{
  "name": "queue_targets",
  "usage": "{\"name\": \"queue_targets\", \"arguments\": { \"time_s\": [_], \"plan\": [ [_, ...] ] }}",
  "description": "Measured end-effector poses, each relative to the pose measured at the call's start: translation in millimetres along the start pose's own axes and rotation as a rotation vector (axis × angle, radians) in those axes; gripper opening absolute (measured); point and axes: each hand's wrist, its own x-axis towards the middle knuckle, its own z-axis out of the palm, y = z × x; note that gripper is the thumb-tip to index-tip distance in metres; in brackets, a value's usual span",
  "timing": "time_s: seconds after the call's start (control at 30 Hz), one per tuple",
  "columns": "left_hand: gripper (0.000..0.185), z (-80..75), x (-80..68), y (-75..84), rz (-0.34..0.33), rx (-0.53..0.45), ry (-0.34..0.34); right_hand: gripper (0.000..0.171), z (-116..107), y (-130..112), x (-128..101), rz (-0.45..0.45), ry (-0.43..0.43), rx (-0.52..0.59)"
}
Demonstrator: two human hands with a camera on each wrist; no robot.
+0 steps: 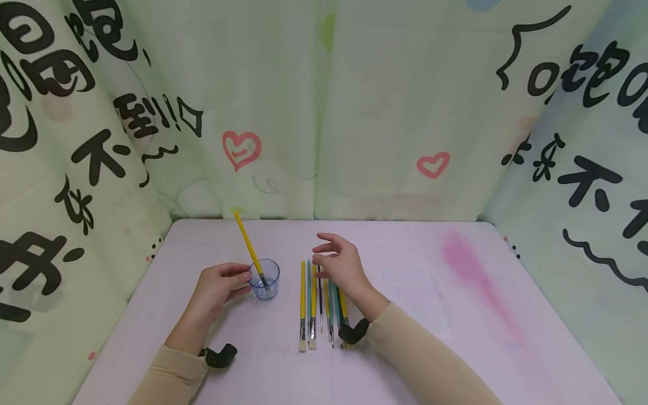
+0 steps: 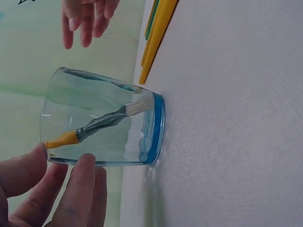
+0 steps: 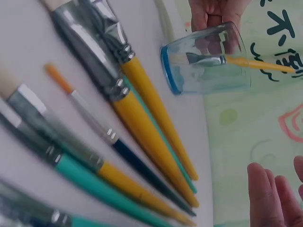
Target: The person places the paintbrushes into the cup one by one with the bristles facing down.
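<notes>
A clear, blue-tinted glass (image 1: 272, 275) stands on the table, and my left hand (image 1: 216, 288) holds its left side with thumb and fingers. Inside it leans a yellow-handled paintbrush (image 1: 247, 241); its pale bristles (image 2: 140, 105) point down at the glass bottom in the left wrist view. My right hand (image 1: 343, 269) is over the upper ends of a row of paintbrushes (image 1: 302, 304), its fingers loosely bent with nothing between them. The right wrist view shows brushes with yellow, green and dark handles, including a slim dark-handled brush (image 3: 137, 161) with orange-brown bristles.
The pale pink table (image 1: 420, 315) has a darker pink streak (image 1: 471, 270) on its right side. Light green curtains (image 1: 364, 112) with black writing and red hearts hang behind and on both sides. Each wrist carries a black device (image 1: 221, 356).
</notes>
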Motion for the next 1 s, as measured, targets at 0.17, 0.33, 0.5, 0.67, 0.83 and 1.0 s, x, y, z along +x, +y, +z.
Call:
{"name": "queue_targets", "arguments": {
  "time_s": [0.17, 0.33, 0.5, 0.67, 0.83, 1.0],
  "plan": [
    [0.041, -0.6, -1.3, 0.5, -0.002, -0.010, -0.004, 0.053, -14, 7, -3, 0.031, 0.036, -0.053],
    [0.042, -0.8, -1.9, 0.6, -0.004, -0.017, -0.011, 0.056, -25, 13, -5, 0.081, 0.064, -0.118],
    [0.041, -0.4, -2.9, 1.2, -0.004, -0.017, -0.012, 0.061, -35, 18, -9, 0.117, 0.072, -0.189],
    [0.040, 0.3, -3.0, 1.6, -0.012, -0.007, -0.007, 0.060, -43, 23, -12, 0.164, 0.075, -0.280],
    [0.039, 0.3, -1.9, 2.2, -0.018, 0.007, 0.000, 0.058, -48, 27, -14, 0.200, 0.057, -0.361],
    [0.039, -0.5, -2.3, 2.1, -0.009, 0.009, -0.010, 0.056, -49, 27, -16, 0.233, 0.033, -0.403]
  ]
}}
